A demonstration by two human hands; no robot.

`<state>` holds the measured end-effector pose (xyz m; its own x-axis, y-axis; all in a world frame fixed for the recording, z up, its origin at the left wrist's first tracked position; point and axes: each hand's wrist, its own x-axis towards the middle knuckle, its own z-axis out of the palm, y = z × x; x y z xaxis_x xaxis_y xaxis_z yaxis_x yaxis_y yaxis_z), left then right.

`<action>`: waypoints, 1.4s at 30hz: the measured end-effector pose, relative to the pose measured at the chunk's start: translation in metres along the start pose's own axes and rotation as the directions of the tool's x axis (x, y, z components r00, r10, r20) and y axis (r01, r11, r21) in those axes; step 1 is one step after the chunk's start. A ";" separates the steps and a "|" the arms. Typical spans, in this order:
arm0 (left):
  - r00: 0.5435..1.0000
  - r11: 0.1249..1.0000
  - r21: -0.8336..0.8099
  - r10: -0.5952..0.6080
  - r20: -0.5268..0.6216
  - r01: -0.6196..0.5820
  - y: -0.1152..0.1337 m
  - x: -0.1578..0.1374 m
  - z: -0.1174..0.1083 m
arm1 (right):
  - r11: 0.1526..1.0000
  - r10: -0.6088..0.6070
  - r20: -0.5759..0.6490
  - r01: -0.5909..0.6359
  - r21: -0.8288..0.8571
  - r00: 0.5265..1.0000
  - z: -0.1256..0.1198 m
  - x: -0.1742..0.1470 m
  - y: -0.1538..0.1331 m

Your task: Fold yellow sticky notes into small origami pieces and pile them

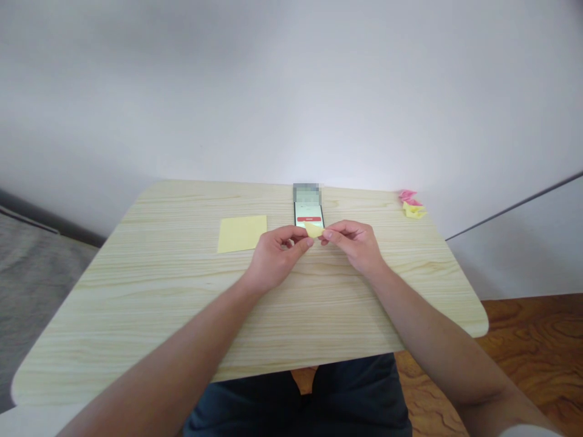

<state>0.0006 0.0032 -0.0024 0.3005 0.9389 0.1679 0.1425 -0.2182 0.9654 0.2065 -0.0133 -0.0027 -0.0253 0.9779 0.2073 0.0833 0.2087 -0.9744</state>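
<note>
A small folded piece of yellow paper [314,230] is pinched between both hands above the middle of the table. My left hand [280,252] grips its left end between thumb and fingers. On the other end, my right hand [353,241] closes with thumb and forefinger. Parts of the paper are hidden by the fingertips. Just beyond the hands lies a phone [308,208] with its screen lit, its near end partly covered by the paper and fingers. Flat on the table to the left are yellow paper sheets [242,233], perhaps a stack.
At the table's far right corner sit a pink folded paper piece [409,197] and a yellow folded paper piece [414,210]. The light wood table [159,291] meets a white wall [282,91] at its back edge. Grey fabric [36,291] is off to the left.
</note>
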 end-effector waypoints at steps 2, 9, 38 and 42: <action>1.000 0.999 0.033 -0.001 -0.010 0.001 0.001 0.000 0.000 | 1.000 0.009 0.004 -0.009 0.009 1.000 0.000 0.000 0.001; 0.996 0.982 0.180 0.071 -0.048 -0.062 -0.003 -0.002 0.000 | 0.993 -0.105 -0.031 0.103 -0.062 0.994 0.005 -0.002 0.004; 0.967 0.951 0.250 0.218 -0.132 -0.180 -0.004 -0.007 0.002 | 1.000 -0.022 0.077 0.024 -0.016 0.997 0.006 -0.007 -0.005; 0.972 0.961 0.216 0.201 -0.120 -0.172 -0.003 -0.007 0.003 | 0.998 -0.026 0.062 0.030 -0.058 0.998 0.006 -0.008 0.000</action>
<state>0.0007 -0.0036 -0.0067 0.2076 0.9008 0.3814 0.2889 -0.4289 0.8559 0.2003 -0.0210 -0.0052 -0.0895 0.9698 0.2267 0.1401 0.2377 -0.9612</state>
